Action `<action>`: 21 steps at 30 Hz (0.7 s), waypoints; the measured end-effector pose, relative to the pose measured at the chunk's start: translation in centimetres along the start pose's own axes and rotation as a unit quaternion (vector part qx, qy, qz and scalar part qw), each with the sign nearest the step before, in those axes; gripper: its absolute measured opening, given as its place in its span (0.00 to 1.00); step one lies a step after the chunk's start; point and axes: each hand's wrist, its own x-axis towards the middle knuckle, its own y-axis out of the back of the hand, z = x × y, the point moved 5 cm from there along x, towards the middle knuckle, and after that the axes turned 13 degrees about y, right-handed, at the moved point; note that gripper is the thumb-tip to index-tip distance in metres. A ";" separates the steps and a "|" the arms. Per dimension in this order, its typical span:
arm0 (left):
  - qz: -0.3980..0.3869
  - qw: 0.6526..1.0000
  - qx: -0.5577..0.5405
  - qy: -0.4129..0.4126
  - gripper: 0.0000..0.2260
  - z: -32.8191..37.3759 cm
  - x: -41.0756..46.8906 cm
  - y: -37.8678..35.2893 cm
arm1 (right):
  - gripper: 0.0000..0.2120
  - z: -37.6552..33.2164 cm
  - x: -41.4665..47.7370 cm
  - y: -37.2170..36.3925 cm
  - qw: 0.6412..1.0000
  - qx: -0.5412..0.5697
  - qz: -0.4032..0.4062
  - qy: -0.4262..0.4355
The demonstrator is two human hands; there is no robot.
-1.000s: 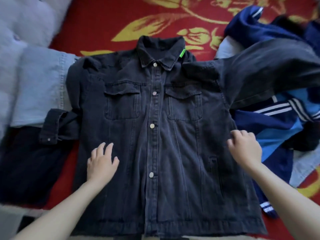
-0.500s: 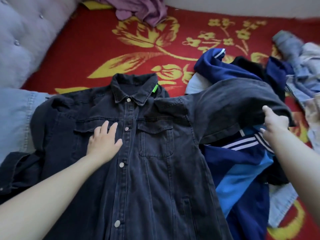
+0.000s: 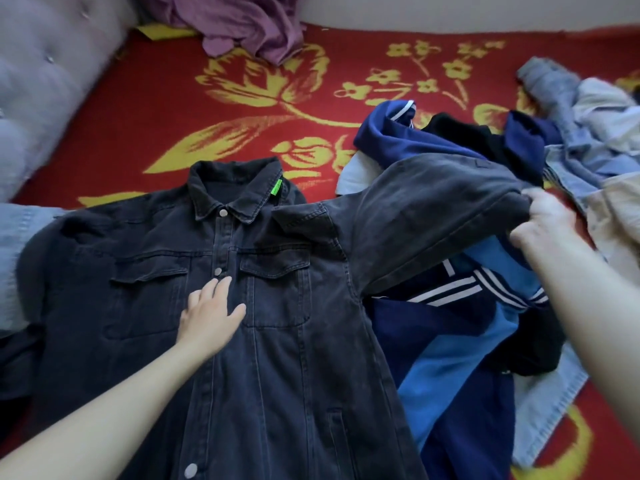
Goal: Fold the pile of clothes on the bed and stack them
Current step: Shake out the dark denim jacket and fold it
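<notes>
A black denim jacket (image 3: 277, 341) lies face up and buttoned on the red bedspread, collar away from me. My left hand (image 3: 211, 313) presses flat on its chest beside the button line. My right hand (image 3: 540, 220) grips the end of the jacket's right sleeve (image 3: 433, 209), lifted above the pile. Under that sleeve lies a heap of unfolded clothes: a navy and light-blue striped jacket (image 3: 460, 358), a black garment (image 3: 460, 133) and pale denim pieces (image 3: 595, 140).
A red bedspread with yellow flowers (image 3: 242, 109) covers the bed. A purple garment (image 3: 242, 22) lies crumpled at the far edge. A grey tufted headboard (image 3: 45, 81) runs along the left. Light-blue denim (image 3: 17, 244) sits at the left under the jacket's other sleeve.
My right hand went from the jacket's side out to the sleeve end and took hold of it. My left hand slid up from the lower front to the chest.
</notes>
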 end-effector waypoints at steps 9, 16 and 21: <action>-0.252 0.608 -0.741 0.133 0.30 -2.6 0.6 -0.3 | 0.21 4.2 -22.4 -9.2 0.569 -0.258 -0.482 0.614; -0.202 0.599 -0.704 0.324 0.29 -12.0 -2.7 -4.5 | 0.25 19.6 -23.4 -1.2 0.312 -0.475 -0.566 0.597; -0.151 0.806 -0.444 0.361 0.33 -12.1 -3.8 -8.9 | 0.26 17.7 -20.0 -2.0 0.389 -0.544 -0.459 0.585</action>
